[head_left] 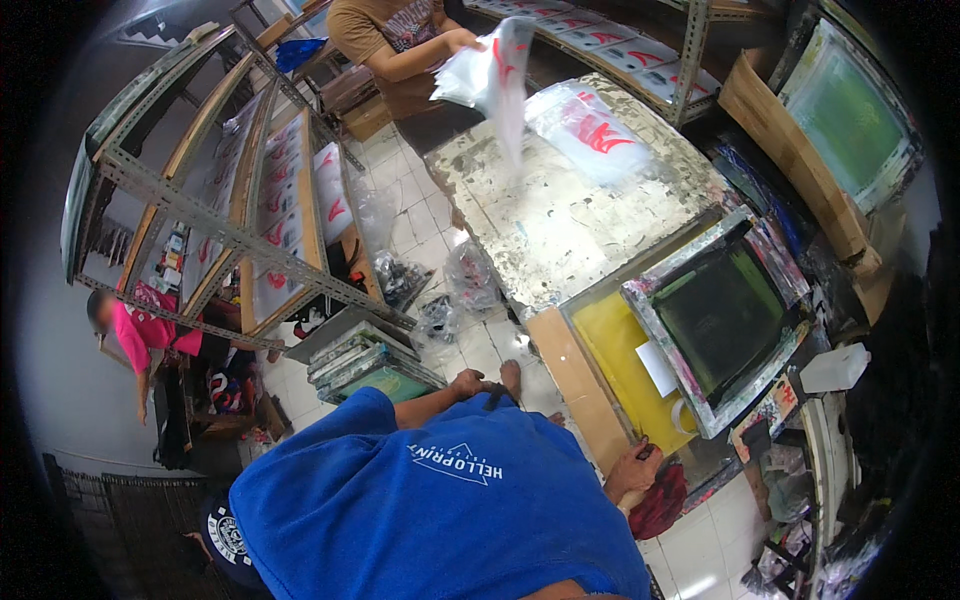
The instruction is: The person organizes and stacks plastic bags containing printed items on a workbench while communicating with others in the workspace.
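My left hand [467, 386] is in front of my blue shirt, its fingers curled beside a small black thing [494, 397]; what they hold, if anything, I cannot make out. My right hand [634, 471] is at the near table edge with bent fingers, by a cardboard strip [575, 385] and a yellow sheet [612, 345]. A dark red cloth [660, 500] hangs just beside it. Close by lie a roll of tape [683, 416], a white card [656, 369] and a framed printing screen [720, 320] tilted over the yellow sheet.
Across the worn table [480, 190], a person in brown [390, 30] lifts clear printed sheets [500, 75]; more printed sheets [590, 130] lie there. Metal racks [210, 235] and stacked frames [370, 360] stand left, plastic bags [470, 275] on the floor. A person in pink [150, 320] is far left.
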`<action>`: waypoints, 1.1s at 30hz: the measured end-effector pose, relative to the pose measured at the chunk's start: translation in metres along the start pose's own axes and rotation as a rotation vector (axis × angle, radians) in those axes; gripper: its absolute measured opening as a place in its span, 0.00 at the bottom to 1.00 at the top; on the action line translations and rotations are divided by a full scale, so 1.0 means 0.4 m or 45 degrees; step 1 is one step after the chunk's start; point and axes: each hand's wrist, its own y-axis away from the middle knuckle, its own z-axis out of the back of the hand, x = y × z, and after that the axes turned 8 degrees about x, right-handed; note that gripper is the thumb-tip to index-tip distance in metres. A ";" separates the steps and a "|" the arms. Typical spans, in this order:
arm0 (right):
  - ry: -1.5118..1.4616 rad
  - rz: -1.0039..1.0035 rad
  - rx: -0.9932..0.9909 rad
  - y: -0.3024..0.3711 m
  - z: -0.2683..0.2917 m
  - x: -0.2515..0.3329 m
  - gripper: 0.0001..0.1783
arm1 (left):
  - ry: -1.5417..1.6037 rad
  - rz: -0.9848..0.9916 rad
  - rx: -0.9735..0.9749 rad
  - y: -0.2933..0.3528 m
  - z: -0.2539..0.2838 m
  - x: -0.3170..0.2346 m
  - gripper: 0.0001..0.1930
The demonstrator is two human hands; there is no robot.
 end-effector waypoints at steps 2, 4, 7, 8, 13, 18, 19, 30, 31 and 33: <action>0.030 0.008 -0.009 0.003 -0.008 -0.016 0.19 | 0.108 -0.016 -0.059 0.002 0.013 -0.028 0.30; 0.005 -0.014 0.012 0.000 -0.002 -0.011 0.19 | 0.316 -0.185 -0.247 -0.014 0.042 -0.061 0.27; -0.002 -0.031 0.011 -0.002 0.011 0.014 0.18 | 0.525 -0.422 -0.525 -0.022 0.104 -0.146 0.21; -0.001 -0.018 0.001 -0.001 0.017 0.019 0.18 | 0.564 -0.483 -0.621 -0.016 0.131 -0.173 0.19; 0.023 -0.050 -0.036 0.002 0.009 0.023 0.17 | 0.778 -0.799 -0.845 -0.012 0.268 -0.350 0.14; 0.083 -0.155 0.173 -0.024 0.028 0.036 0.18 | 0.819 -0.925 -0.803 -0.091 0.363 -0.486 0.23; 0.157 -0.176 0.278 -0.039 0.050 0.052 0.19 | 0.822 -0.927 -0.805 -0.096 0.392 -0.530 0.24; -0.526 0.316 0.924 -0.311 -0.010 0.693 0.20 | 1.112 -0.494 -0.720 -0.515 0.658 -0.763 0.56; -0.543 0.370 0.865 -0.353 -0.053 0.749 0.22 | 1.068 -0.442 -0.771 -0.543 0.671 -0.788 0.57; -0.389 0.380 0.742 -0.450 -0.120 0.881 0.29 | 1.012 -0.503 -0.812 -0.577 0.683 -0.824 0.59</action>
